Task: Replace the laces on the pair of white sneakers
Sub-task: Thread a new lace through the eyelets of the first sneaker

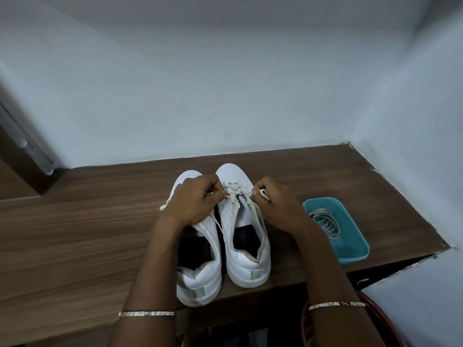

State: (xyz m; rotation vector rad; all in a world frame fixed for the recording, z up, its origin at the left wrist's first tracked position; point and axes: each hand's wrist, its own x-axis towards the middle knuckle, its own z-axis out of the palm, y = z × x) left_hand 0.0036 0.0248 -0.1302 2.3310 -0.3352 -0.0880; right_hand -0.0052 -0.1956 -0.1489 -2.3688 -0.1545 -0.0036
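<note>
A: How were the hands held?
B: The left hand (195,200) was curled, one end of the lace (236,194) pinched in its fingertips; the other end was pinched by the right hand (274,202). Both were reached forward, palms down.
A: And the sneakers (248,259)?
B: They were stood side by side on the table (75,234), the lace threaded through the right one's front eyelets.

Head view — looks forward-down, close over wooden ledge (75,234), wall (225,83) behind.
</note>
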